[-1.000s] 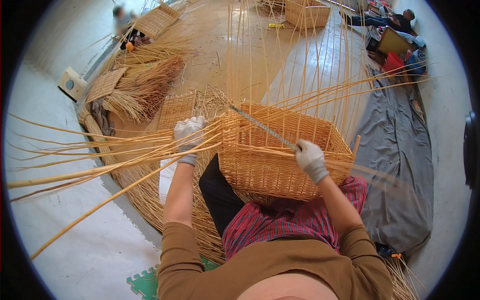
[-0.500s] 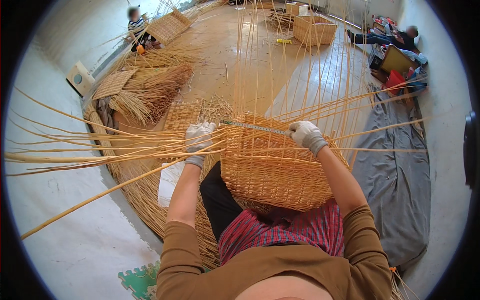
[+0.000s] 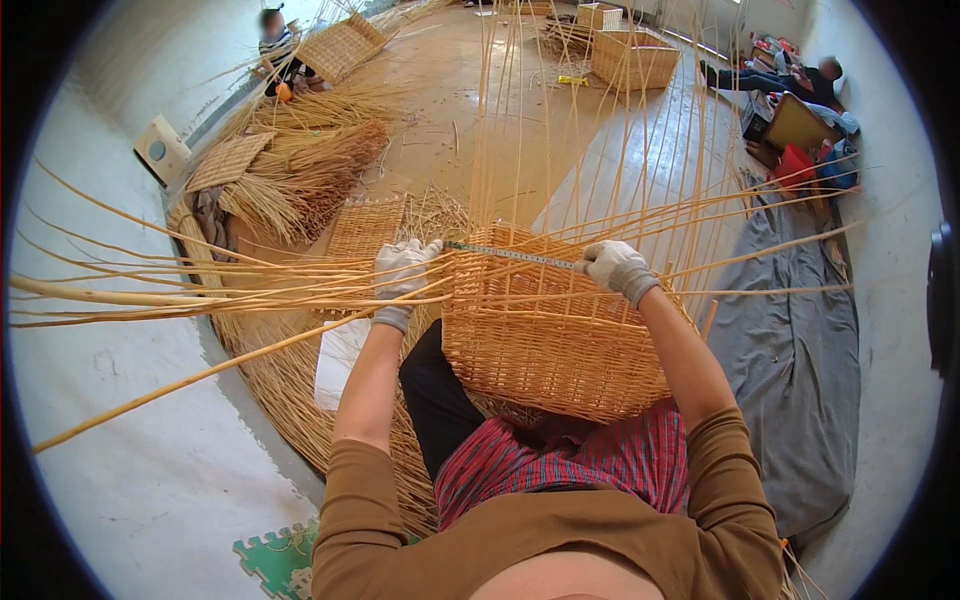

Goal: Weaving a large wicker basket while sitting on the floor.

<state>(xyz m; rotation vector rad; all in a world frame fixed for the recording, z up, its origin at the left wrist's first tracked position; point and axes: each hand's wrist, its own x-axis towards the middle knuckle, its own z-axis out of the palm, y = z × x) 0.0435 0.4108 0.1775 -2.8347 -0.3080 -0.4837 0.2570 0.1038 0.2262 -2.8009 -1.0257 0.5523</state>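
Tape [image 3: 512, 255] stretches over the basket [image 3: 555, 365], pinched in the right hand [image 3: 610, 267]; the left hand [image 3: 402, 268] half-curls, its hold unclear.

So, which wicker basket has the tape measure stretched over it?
The nearest wicker basket, with the tape measure running over it; the other baskets are all farther off.

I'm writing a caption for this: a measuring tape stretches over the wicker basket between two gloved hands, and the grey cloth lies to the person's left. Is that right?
Not quite: the head view shows the grey cloth on the person's right, not left. The measuring tape does stretch over the wicker basket between the gloved left hand and right hand.
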